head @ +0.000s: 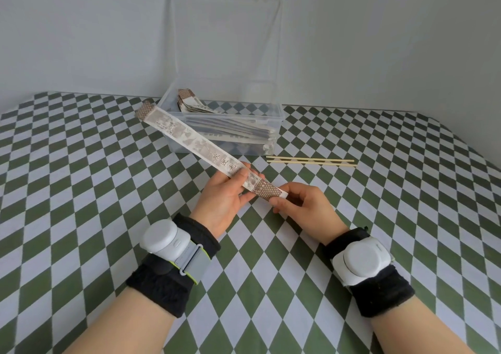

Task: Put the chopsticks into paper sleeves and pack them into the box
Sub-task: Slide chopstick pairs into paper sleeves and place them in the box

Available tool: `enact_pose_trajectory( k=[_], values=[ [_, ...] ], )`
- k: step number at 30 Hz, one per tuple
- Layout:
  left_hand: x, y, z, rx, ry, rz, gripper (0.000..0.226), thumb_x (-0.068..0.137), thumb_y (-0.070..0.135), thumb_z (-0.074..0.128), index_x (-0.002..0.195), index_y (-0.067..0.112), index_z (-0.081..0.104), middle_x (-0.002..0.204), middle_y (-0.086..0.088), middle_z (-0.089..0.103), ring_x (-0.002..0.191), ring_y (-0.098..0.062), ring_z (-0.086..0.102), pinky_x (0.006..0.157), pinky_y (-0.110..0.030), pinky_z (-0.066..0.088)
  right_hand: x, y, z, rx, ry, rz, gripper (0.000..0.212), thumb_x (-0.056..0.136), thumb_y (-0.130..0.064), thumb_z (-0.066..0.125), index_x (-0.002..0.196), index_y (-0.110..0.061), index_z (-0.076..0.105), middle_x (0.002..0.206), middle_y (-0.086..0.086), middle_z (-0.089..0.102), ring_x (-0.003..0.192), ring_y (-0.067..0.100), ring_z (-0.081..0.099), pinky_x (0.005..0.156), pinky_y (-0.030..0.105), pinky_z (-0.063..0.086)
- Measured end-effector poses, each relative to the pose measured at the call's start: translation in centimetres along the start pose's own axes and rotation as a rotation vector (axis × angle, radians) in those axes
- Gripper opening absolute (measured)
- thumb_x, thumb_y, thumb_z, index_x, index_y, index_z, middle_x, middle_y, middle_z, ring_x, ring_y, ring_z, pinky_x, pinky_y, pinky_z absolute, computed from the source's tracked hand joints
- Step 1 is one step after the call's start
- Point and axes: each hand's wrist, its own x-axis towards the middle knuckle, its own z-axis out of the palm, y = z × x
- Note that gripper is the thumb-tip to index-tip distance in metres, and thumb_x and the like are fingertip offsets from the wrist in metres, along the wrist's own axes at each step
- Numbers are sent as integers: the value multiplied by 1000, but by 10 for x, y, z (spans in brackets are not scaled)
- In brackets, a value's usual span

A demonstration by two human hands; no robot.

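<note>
A long printed paper sleeve (189,139) slants from the box's left front corner down to my hands, above the table. My left hand (222,199) grips it near its lower end, thumb on top. My right hand (303,204) pinches the brown patterned end of the sleeve (269,190). Whether chopsticks are inside it is hidden. A clear plastic box (225,147) stands behind, lid raised against the wall, holding several filled sleeves (217,120). Two bare wooden chopsticks (311,161) lie side by side on the table, right of the box's front.
A green and white checked cloth (81,177) covers the table. A grey wall stands right behind the box. White devices on black wristbands sit on both wrists.
</note>
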Motion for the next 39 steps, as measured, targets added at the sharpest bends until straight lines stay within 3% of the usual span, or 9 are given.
enact_pose_trajectory(
  k=[4, 9, 15, 18, 22, 25, 29, 33, 39],
  values=[
    [0, -2, 0, 17, 8, 11, 18, 94, 2, 45, 103, 17, 52, 103, -8, 57, 104, -22, 61, 85, -32, 55, 0, -1, 1, 3, 54, -5, 7, 85, -24, 62, 86, -31, 59, 86, -5, 65, 76, 15, 58, 67, 23, 50],
    [1, -4, -3, 139, -37, 3, 30, 90, -1, 52, 119, 6, 49, 107, -7, 60, 106, -19, 60, 80, -26, 56, 0, -2, 1, -4, 75, 18, 6, 85, -24, 60, 90, -22, 64, 84, -4, 63, 68, 8, 52, 59, 13, 43],
    [0, -5, -4, 227, -41, 9, 24, 87, 0, 58, 106, 16, 59, 106, -5, 66, 103, -17, 64, 82, -27, 55, 0, -3, 2, 6, 49, 40, 14, 87, -26, 57, 88, -18, 68, 86, 6, 68, 69, 16, 55, 63, 24, 47],
    [0, -3, -4, 176, -84, 19, 22, 90, 2, 54, 106, 15, 61, 107, -8, 68, 106, -19, 64, 88, -31, 54, -1, -6, 2, 38, 37, 58, 15, 88, -26, 56, 87, -18, 68, 89, 8, 68, 76, 24, 59, 70, 32, 51],
    [2, -1, -3, 71, -72, 23, 17, 97, 9, 42, 107, 8, 56, 102, -11, 67, 103, -21, 65, 86, -33, 55, -1, -9, 3, 28, -9, 57, 12, 89, -26, 54, 86, -21, 65, 78, 0, 63, 66, 11, 53, 59, 15, 45],
    [4, 2, -3, -27, -9, 42, 16, 99, 11, 38, 99, 8, 53, 90, -9, 64, 93, -20, 68, 80, -31, 57, 6, -8, -2, -5, 10, 19, 7, 89, -23, 56, 90, -25, 64, 86, -6, 63, 75, 9, 56, 69, 16, 47],
    [9, 5, -8, -174, 73, 54, 17, 100, 13, 38, 92, 8, 51, 87, -8, 57, 92, -24, 66, 82, -34, 53, 38, 12, -35, -497, 192, 31, 19, 92, -22, 52, 109, -23, 60, 106, -4, 59, 94, 12, 53, 83, 27, 46],
    [10, 7, -9, -270, 94, 45, 19, 99, 14, 39, 88, 7, 52, 85, -9, 56, 92, -27, 64, 83, -37, 52, 67, 28, -67, -851, 54, 222, 33, 93, -25, 47, 126, -22, 48, 127, 1, 48, 116, 20, 44, 97, 40, 41],
    [11, 8, -12, -280, 61, 10, 13, 99, 9, 38, 94, 7, 51, 92, -9, 55, 93, -25, 65, 80, -36, 55, 78, 21, -68, -1061, -55, 225, 11, 94, -25, 43, 100, -22, 52, 106, 1, 52, 103, 21, 44, 93, 37, 33]
  ],
)
